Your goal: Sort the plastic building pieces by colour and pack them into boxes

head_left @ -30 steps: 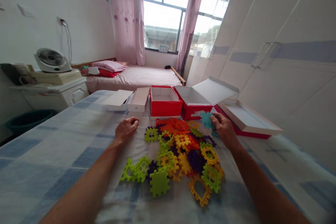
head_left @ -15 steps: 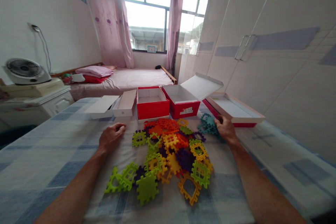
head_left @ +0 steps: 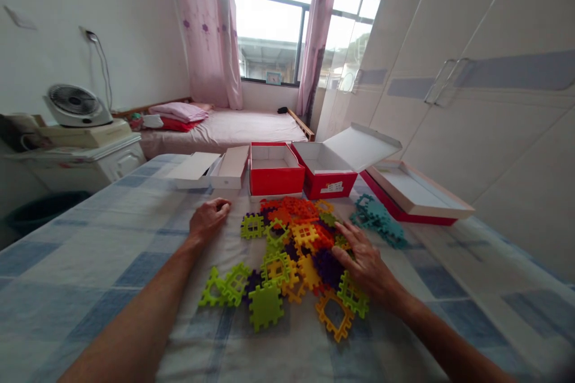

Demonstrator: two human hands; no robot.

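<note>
The right hand (head_left: 366,266) lies low over the right side of a mixed pile of toothed plastic building pieces (head_left: 309,245), its fingers spread apart and open. The thumb reaches onto a dark purple piece (head_left: 327,267), and the other fingertips come down among green and yellow pieces at the pile's edge; whether they press on any of them is hard to tell. Just below the palm sits a lime-green window piece (head_left: 353,295), and next to that an amber frame piece (head_left: 345,327) with a wide opening.

The left hand (head_left: 209,218) rests on the blue-and-white checked cloth (head_left: 179,335) to the left of the pile, apart from it, with its fingers curled inward in a loose fist. Whether anything is inside the curl cannot be told.

Orange-red pieces (head_left: 299,209) gather at the far end of the pile, while a solid lime-green square (head_left: 266,307) lies at the near end. A heap of teal pieces (head_left: 377,221) stands by itself, right of the pile and beyond the right hand.

Behind everything runs a row of boxes: two slim white boxes (head_left: 228,173) on the left, an open red box (head_left: 276,181) in the middle, a second red box (head_left: 330,185) with its white lid (head_left: 363,146) tilted back, and a shallow white-lined tray (head_left: 415,188) at the right.
</note>
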